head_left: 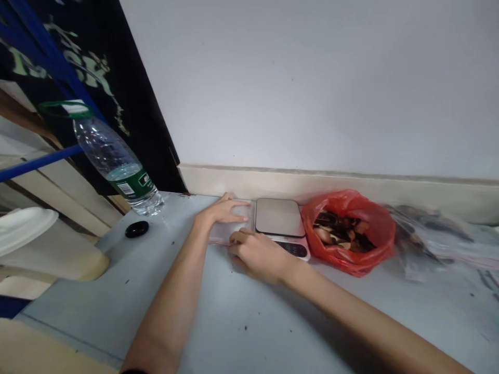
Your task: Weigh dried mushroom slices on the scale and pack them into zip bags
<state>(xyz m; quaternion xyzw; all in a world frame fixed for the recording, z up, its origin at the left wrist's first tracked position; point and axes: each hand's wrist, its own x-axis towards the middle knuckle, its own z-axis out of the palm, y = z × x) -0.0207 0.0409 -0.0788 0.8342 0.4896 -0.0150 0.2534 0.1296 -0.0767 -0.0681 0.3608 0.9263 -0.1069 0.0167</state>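
Observation:
A clear zip-lock bag (234,224) with a reddish line along its near edge lies flat on the table, just left of a kitchen scale (281,217). My left hand (225,210) rests on the bag with its fingers spread. Curled fingers of my right hand (259,254) close at the bag's near right corner; the fingertips are partly hidden. The wrist passes in front of the scale's dark display panel. To the right of the scale stands an open red plastic bag (351,259) holding dark brown and tan dried pieces (345,234).
Clear bags with dark contents (432,228) lie at the far right. On the left stand a tilted-looking water bottle (128,176), a black round object (136,229) and a whitish plastic container (58,246). A white wall (312,93) borders the back of the grey table (226,322).

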